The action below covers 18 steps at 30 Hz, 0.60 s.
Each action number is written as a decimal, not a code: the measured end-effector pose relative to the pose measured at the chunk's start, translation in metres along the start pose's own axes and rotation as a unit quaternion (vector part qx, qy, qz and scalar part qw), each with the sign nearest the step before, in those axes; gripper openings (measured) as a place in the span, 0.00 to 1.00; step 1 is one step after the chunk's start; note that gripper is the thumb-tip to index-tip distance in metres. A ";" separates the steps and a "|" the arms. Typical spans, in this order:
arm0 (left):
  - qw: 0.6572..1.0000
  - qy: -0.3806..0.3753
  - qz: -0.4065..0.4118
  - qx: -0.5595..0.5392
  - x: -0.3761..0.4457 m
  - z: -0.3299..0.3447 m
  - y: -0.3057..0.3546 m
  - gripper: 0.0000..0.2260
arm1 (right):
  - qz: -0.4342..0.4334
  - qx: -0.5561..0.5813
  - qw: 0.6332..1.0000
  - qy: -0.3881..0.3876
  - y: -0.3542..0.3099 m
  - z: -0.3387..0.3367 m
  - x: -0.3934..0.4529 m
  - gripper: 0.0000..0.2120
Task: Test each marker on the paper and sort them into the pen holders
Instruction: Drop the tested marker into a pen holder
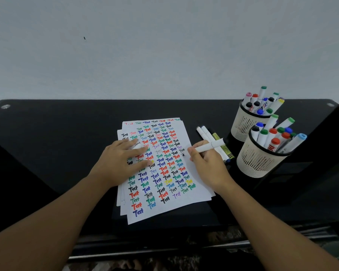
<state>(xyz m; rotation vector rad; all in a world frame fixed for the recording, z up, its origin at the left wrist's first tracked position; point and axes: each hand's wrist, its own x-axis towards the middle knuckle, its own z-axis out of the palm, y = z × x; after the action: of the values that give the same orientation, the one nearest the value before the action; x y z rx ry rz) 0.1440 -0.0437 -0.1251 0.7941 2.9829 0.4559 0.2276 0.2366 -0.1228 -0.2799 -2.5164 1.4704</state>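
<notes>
Head view: black table below grey wall; right hand grip around marker, left hand flat on paper.

Right hand: grips white marker, tip on paper.
Left hand: flat on paper.
Pen holders: full.

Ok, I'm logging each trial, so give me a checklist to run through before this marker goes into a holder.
1. Marker gripped by right hand: ok.
2. Tip on the paper, dark mark beginning: ok.
3. Test word finished: not ok, only a first stroke shows.
4. Left hand flat on the paper, with something white, perhaps the cap, under its fingers: ok.
5. Ink strong or weak: cannot tell.
6. Near holder and far holder upright beside the paper: ok.
</notes>
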 end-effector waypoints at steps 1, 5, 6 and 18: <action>1.000 -0.003 -0.001 0.001 0.000 -0.001 0.001 0.36 | -0.002 -0.002 1.000 0.001 0.000 0.000 0.000 0.07; 1.000 -0.007 -0.004 0.004 -0.001 -0.002 0.002 0.34 | 0.005 0.020 1.000 0.012 -0.002 -0.001 -0.002 0.06; 1.000 -0.008 -0.002 0.005 -0.001 -0.002 0.002 0.34 | 0.007 0.025 1.000 0.018 -0.003 -0.002 -0.002 0.07; 1.000 -0.006 -0.002 0.004 0.000 -0.001 0.001 0.33 | 0.003 -0.007 1.000 0.010 0.000 0.000 0.000 0.09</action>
<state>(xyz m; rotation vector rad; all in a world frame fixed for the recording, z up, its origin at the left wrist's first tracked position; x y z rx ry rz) 0.1446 -0.0438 -0.1237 0.7898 2.9762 0.4372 0.2276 0.2365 -0.1226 -0.3040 -2.5143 1.4453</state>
